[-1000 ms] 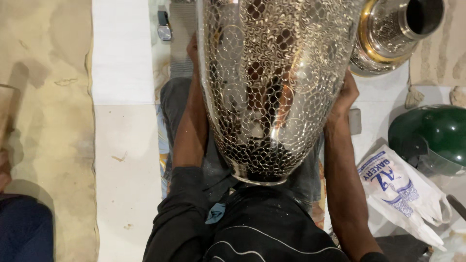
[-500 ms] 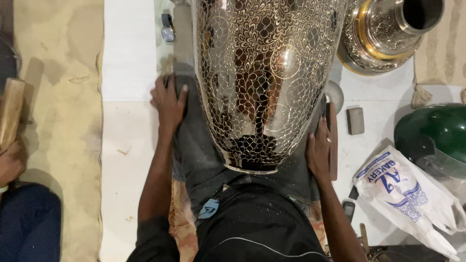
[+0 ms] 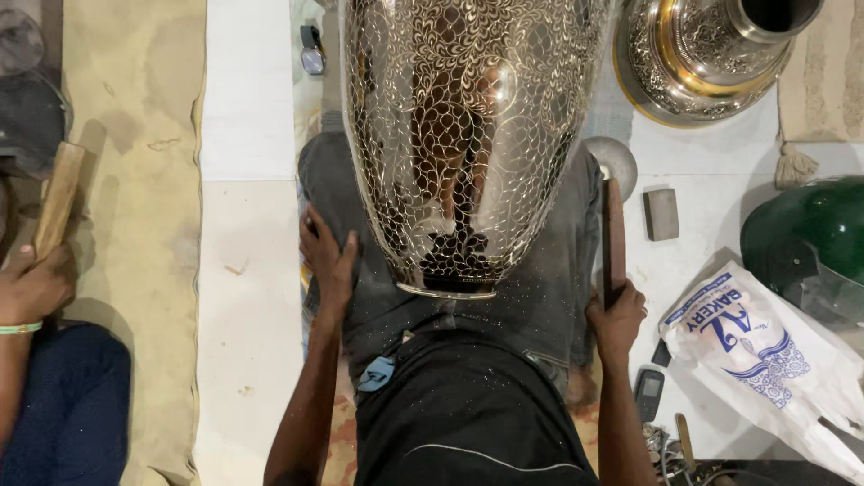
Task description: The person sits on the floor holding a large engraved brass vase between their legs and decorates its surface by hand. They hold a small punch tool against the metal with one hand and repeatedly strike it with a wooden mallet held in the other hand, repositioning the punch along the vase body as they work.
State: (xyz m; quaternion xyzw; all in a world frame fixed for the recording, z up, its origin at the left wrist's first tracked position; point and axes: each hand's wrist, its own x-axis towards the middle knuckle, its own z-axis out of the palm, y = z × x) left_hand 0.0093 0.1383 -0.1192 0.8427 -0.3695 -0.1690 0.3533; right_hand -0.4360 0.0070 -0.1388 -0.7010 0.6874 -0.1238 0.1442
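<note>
A large shiny metal vase (image 3: pixel 468 135), engraved all over with a scale pattern, lies across my lap with its narrow end toward me. My left hand (image 3: pixel 328 261) rests flat on my grey trouser leg beside the vase, fingers apart, holding nothing. Right of the vase, my right hand (image 3: pixel 616 315) grips the lower end of a long dark wooden stick (image 3: pixel 614 234) that points away from me. Neither hand touches the vase.
A second ornate brass vase (image 3: pixel 711 54) stands at the top right. A green helmet (image 3: pixel 810 238), a white printed plastic bag (image 3: pixel 765 351), a small grey block (image 3: pixel 662 214) and a phone (image 3: pixel 648 394) lie at the right. Another person's hand (image 3: pixel 36 283) holds a wooden mallet (image 3: pixel 58 198) at the left.
Both hands came off the vase's sides. The left dropped onto my leg; the right moved out and took hold of the dark stick.
</note>
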